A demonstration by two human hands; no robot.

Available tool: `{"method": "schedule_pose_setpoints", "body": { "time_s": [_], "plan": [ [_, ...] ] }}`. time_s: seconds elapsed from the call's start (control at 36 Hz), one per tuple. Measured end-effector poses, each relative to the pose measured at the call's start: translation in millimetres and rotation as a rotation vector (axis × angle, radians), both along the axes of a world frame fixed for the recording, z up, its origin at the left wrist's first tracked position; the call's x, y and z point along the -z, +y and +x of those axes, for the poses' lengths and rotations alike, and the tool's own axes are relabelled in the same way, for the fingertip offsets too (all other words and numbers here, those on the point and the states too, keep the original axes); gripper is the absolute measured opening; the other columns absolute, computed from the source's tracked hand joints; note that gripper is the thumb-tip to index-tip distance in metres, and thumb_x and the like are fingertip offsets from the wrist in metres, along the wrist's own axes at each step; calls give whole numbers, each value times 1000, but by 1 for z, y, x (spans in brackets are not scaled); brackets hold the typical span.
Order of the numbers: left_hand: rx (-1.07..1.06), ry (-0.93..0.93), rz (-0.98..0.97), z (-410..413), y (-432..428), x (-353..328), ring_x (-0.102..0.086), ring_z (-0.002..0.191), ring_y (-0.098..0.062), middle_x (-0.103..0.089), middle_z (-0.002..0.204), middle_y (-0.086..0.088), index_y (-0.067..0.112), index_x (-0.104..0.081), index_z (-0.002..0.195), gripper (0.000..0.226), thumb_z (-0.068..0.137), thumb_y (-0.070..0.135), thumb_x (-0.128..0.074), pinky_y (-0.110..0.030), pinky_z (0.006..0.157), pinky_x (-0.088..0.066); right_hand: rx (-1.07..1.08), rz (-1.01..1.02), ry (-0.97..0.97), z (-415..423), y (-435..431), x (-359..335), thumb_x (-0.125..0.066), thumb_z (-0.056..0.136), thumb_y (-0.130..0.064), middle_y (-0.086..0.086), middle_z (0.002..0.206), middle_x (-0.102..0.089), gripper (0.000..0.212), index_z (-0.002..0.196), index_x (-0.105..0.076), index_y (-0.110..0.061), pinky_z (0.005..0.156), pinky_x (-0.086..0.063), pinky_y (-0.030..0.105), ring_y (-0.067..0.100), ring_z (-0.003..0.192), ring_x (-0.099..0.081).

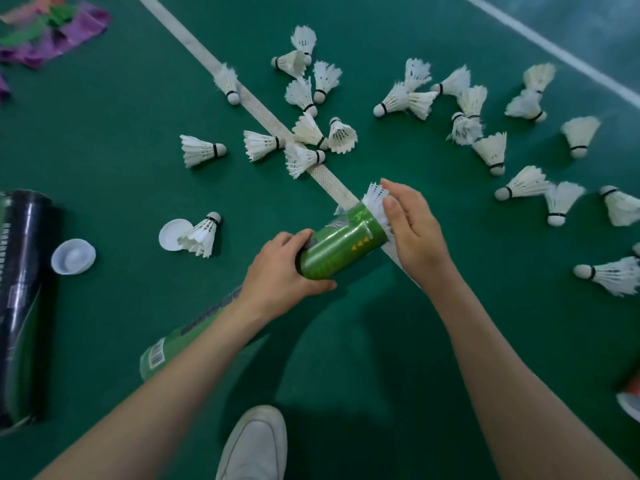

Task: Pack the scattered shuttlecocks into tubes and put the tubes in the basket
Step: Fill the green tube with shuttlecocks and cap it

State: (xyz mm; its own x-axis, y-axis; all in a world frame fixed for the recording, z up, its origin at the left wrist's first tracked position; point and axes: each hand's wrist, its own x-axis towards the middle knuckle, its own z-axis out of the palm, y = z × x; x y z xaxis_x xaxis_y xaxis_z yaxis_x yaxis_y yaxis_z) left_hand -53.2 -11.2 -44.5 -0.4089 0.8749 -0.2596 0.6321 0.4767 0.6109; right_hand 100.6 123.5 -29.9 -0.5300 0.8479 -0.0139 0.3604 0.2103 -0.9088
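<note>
Far left of the green tube [343,244] I see a black tube [24,306] lying on the court, then a white cap [73,257] and a second cap [172,233] with a lone shuttlecock [202,235] resting against it. The left hand [284,271] wraps around the green tube, holding it tilted. A feathered shuttlecock [375,199] sticks out of the tube's upper mouth, and the right hand [412,233] lies against it with straight fingers. Loose shuttlecocks [523,183] lie scattered beyond and right of the tube.
</note>
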Motion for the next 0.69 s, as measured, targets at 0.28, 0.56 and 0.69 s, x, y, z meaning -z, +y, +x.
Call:
{"method": "schedule_pose_setpoints", "body": {
  "time_s": [0.28,0.56,0.69],
  "plan": [
    [-57,-35,135,26,0,-11,-48,101,-10,-50,104,8,25,-50,132,82,61,48,-84,-26,83,-39,45,6,-13,21,-22,-15,-44,100,-33,-6,137,-52,45,141,-44,-15,104,-33,17,0,125,-44],
    [82,57,97,40,21,-9,-50,105,-18,-51,109,6,29,-51,130,79,61,50,-83,-38,88,-45,29,-31,-2,50,-21,0,-38,101,-37,2,63,-53,32,79,-59,-25,61,-41,36,18,60,-48],
    [173,64,33,70,55,-11,-51,100,-19,-50,105,5,30,-49,129,77,62,53,-81,-32,77,-44,199,-172,90,85,6,-3,-39,102,-32,1,103,-67,29,110,-64,-19,94,-49,38,16,99,-61]
  ]
}}
